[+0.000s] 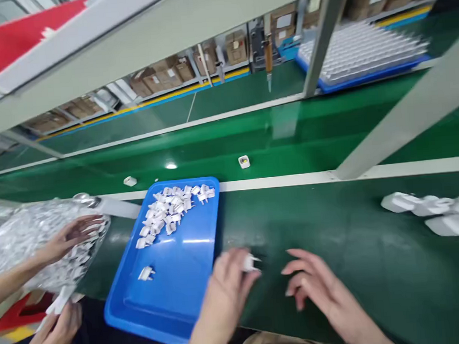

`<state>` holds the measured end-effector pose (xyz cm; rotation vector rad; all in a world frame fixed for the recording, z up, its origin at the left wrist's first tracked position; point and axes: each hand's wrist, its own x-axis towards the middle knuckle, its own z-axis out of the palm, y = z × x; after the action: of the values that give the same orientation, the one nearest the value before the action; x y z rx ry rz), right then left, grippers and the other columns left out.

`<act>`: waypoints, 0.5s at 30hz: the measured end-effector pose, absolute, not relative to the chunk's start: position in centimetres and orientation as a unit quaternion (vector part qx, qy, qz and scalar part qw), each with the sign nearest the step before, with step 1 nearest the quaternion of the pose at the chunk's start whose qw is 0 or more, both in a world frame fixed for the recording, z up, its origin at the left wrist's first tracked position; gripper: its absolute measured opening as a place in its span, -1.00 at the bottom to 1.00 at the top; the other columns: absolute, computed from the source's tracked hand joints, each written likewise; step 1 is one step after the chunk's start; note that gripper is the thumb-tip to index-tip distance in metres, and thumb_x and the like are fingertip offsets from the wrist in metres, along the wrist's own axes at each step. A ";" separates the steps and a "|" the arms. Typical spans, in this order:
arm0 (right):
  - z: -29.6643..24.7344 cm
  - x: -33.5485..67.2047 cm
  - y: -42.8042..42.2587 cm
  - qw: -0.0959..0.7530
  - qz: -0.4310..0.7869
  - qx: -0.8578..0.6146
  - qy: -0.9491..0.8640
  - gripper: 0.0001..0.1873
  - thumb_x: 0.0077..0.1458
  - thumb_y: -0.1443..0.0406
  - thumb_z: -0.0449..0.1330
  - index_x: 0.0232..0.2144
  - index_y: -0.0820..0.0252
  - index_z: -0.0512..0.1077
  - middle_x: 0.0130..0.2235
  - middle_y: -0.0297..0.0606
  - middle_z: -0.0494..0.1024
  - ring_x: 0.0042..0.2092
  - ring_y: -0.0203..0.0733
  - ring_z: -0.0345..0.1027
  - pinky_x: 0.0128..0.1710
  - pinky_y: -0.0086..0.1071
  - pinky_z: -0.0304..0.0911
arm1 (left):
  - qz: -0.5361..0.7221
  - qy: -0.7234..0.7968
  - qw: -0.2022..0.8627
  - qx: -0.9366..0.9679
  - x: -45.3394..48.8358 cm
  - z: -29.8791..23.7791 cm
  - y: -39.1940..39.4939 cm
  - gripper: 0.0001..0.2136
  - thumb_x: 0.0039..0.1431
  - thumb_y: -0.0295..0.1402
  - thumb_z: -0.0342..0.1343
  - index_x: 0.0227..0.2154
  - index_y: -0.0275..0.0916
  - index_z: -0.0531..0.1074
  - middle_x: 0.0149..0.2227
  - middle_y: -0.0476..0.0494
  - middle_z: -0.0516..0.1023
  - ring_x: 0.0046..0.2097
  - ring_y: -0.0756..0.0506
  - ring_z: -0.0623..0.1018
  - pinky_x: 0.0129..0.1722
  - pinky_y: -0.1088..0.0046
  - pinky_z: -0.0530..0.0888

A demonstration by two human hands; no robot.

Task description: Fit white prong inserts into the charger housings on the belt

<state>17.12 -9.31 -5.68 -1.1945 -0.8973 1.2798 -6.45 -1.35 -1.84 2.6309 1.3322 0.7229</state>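
Observation:
Over the dark green bench, my left hand [229, 284] is closed on a small white plug part [250, 263] whose pins point right. To its right hovers my right hand [314, 286], fingers loosely apart and holding nothing. Beside my left forearm lies a blue tray [174, 283]. A heap of white plug parts [169, 210] fills its far end, and a single plug part [146, 273] sits apart nearer the middle.
At left, a co-worker's hands [52, 331] work by a clear bag [30, 243] of white parts. White housings [436, 207] stand at right. Two small white housings, one left [130, 181] and one centre [244, 162], rest on the green belt [197, 158]. A slanted post [402, 113] rises at right.

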 end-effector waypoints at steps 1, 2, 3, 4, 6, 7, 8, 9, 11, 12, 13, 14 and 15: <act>-5.8 16.2 -9.1 0.553 0.589 -0.472 -0.353 -0.56 0.32 -0.07 0.23 0.10 -0.01 0.47 -0.13 -0.08 0.62 -0.30 0.00 0.59 -0.48 -0.23 0.55 | 0.226 0.363 0.065 0.902 -3.9 -1.6 -2.3 -0.69 0.48 -0.19 0.04 0.17 -0.16 0.37 -0.06 -0.23 0.62 -0.14 -0.17 0.67 -0.17 0.31 0.66; -5.9 15.7 -9.0 0.563 0.604 -0.459 -0.328 -0.55 0.30 -0.08 0.25 0.05 0.04 0.49 -0.13 -0.10 0.62 -0.24 0.00 0.59 -0.41 -0.23 0.56 | 0.208 0.295 0.077 0.929 -1.7 -1.2 -2.7 -0.63 0.47 -0.14 0.04 0.20 -0.19 0.35 0.00 -0.27 0.62 -0.11 -0.18 0.67 -0.15 0.30 0.65; -6.0 15.8 -9.1 0.574 0.602 -0.460 -0.309 -0.55 0.26 -0.08 0.30 -0.01 0.08 0.51 -0.17 -0.14 0.62 -0.24 -0.02 0.57 -0.39 -0.27 0.55 | 0.195 0.241 0.085 0.947 0.1 -0.8 -2.4 -0.56 0.46 -0.07 0.05 0.22 -0.22 0.34 0.03 -0.31 0.61 -0.09 -0.20 0.66 -0.13 0.28 0.65; -6.2 16.3 -9.4 0.585 0.592 -0.472 -0.291 -0.56 0.22 -0.07 0.35 -0.05 0.09 0.51 -0.21 -0.18 0.61 -0.29 -0.08 0.55 -0.42 -0.32 0.51 | 0.187 0.210 0.091 0.955 1.6 -0.4 -1.3 -0.49 0.43 0.01 0.06 0.24 -0.23 0.33 0.06 -0.33 0.60 -0.05 -0.22 0.66 -0.11 0.25 0.64; -6.2 18.2 -10.3 0.597 0.569 -0.502 -0.262 -0.58 0.18 -0.02 0.41 -0.08 0.08 0.50 -0.29 -0.25 0.60 -0.43 -0.20 0.45 -0.52 -0.41 0.39 | 0.196 0.220 0.105 0.950 3.9 0.0 2.9 -0.45 0.39 0.06 0.10 0.24 -0.22 0.32 0.12 -0.35 0.56 0.07 -0.27 0.62 0.01 0.17 0.62; -6.1 19.3 -10.8 0.599 0.555 -0.518 -0.254 -0.61 0.17 0.00 0.42 -0.11 0.08 0.50 -0.31 -0.27 0.59 -0.49 -0.25 0.39 -0.56 -0.44 0.33 | 0.208 0.254 0.111 0.938 4.8 0.0 5.9 -0.50 0.41 -0.03 0.13 0.24 -0.21 0.31 0.15 -0.35 0.53 0.15 -0.28 0.57 0.12 0.13 0.58; -5.9 20.4 -11.3 0.599 0.539 -0.535 -0.254 -0.64 0.16 0.01 0.43 -0.15 0.09 0.51 -0.34 -0.29 0.58 -0.51 -0.28 0.35 -0.57 -0.45 0.30 | 0.222 0.302 0.113 0.920 5.7 -0.2 9.1 -0.56 0.41 -0.13 0.17 0.22 -0.21 0.33 0.16 -0.34 0.52 0.18 -0.27 0.55 0.17 0.12 0.54; -5.8 21.4 -11.7 0.600 0.520 -0.550 -0.259 -0.67 0.17 0.02 0.43 -0.20 0.10 0.52 -0.36 -0.30 0.57 -0.52 -0.29 0.33 -0.55 -0.44 0.32 | 0.238 0.368 0.107 0.892 6.7 -0.6 12.3 -0.62 0.40 -0.22 0.19 0.18 -0.20 0.36 0.17 -0.32 0.50 0.21 -0.27 0.52 0.20 0.12 0.52; -5.4 22.6 -12.5 0.613 0.488 -0.561 -0.267 -0.67 0.23 0.00 0.37 -0.19 0.12 0.55 -0.41 -0.32 0.54 -0.55 -0.30 0.31 -0.52 -0.41 0.34 | 0.256 0.430 0.089 0.861 8.6 -1.5 17.9 -0.70 0.43 -0.31 0.14 0.13 -0.28 0.39 0.16 -0.42 0.46 0.21 -0.36 0.51 0.16 -0.04 0.51; -5.3 23.0 -12.9 0.621 0.482 -0.558 -0.265 -0.65 0.28 -0.01 0.32 -0.12 0.12 0.56 -0.43 -0.33 0.53 -0.56 -0.30 0.30 -0.53 -0.40 0.33 | 0.260 0.448 0.086 0.851 9.4 -1.9 20.0 -0.74 0.44 -0.31 0.11 0.09 -0.30 0.41 0.12 -0.41 0.48 0.15 -0.34 0.55 0.10 -0.03 0.54; -5.2 23.1 -13.2 0.628 0.481 -0.554 -0.259 -0.62 0.31 -0.02 0.28 -0.03 0.11 0.54 -0.44 -0.34 0.53 -0.57 -0.29 0.30 -0.56 -0.41 0.32 | 0.264 0.455 0.085 0.846 10.2 -2.2 21.4 -0.77 0.45 -0.31 0.11 0.04 -0.31 0.44 0.05 -0.37 0.52 0.07 -0.29 0.59 0.05 0.02 0.57; -5.1 23.1 -13.5 0.637 0.480 -0.548 -0.252 -0.58 0.34 -0.02 0.25 0.07 0.09 0.49 -0.43 -0.35 0.54 -0.58 -0.29 0.30 -0.59 -0.41 0.30 | 0.267 0.458 0.085 0.844 10.8 -2.4 22.3 -0.80 0.44 -0.30 0.11 -0.01 -0.31 0.45 -0.02 -0.30 0.54 -0.02 -0.23 0.61 0.00 0.08 0.59; -5.1 23.0 -13.7 0.646 0.478 -0.542 -0.246 -0.57 0.35 -0.01 0.24 0.12 0.07 0.43 -0.43 -0.36 0.54 -0.60 -0.29 0.30 -0.62 -0.43 0.27 | 0.273 0.456 0.086 0.843 11.3 -2.5 22.6 -0.81 0.44 -0.29 0.12 -0.05 -0.31 0.47 -0.09 -0.24 0.56 -0.08 -0.17 0.62 -0.04 0.15 0.60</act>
<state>23.04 -13.72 -5.06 -1.2327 -0.5606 1.0877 11.33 22.57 -2.48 2.5111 1.3577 0.8146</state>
